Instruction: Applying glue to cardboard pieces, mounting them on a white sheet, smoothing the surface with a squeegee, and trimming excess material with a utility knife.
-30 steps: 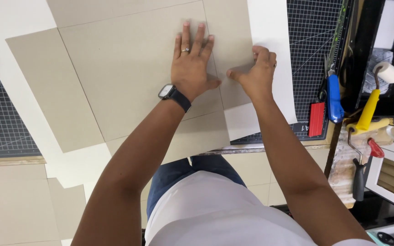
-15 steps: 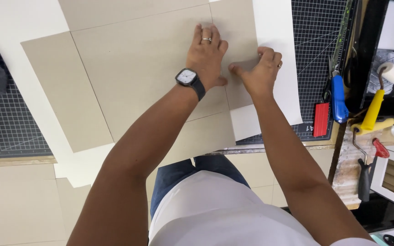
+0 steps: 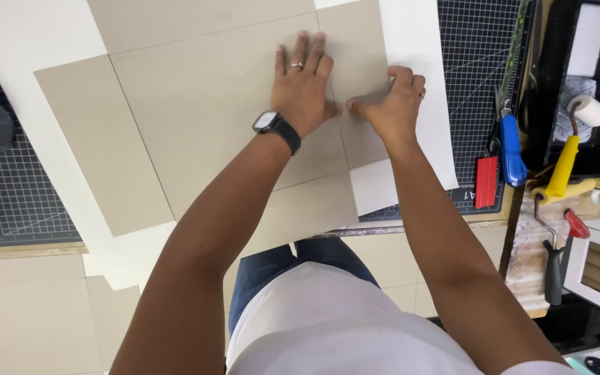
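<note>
Two hands press down on flat grey card pieces on the bench. The left hand [image 3: 303, 87] lies flat with its fingers spread out, palm down on the big grey board [image 3: 223, 111]. It grips nothing; it just pushes. A ring sits on one finger and a black watch [image 3: 276, 128] is on the wrist. The right hand [image 3: 392, 104] is curled, with its fingertips and thumb pushing on the narrow grey strip [image 3: 355, 62] just beside the big board. It does not clamp anything either.

Half a second ago the thumbs were a little apart. Now the right thumb points at the left hand and almost touches it, right at the thin gap between the two grey pieces. The left hand has moved up the board a bit. That looks like the person is lining up the strip beside the board and pressing it down.

Under the grey pieces lies a white sheet [image 3: 418, 83], which sticks out on the right. Under that is a dark cutting mat [image 3: 480, 69] with a grid. Further right are a red scraper [image 3: 486, 182], a blue-handled tool [image 3: 512, 149] and a yellow-handled roller [image 3: 574, 139]. More grey card [image 3: 22, 319] lies lower down on the left.
</note>
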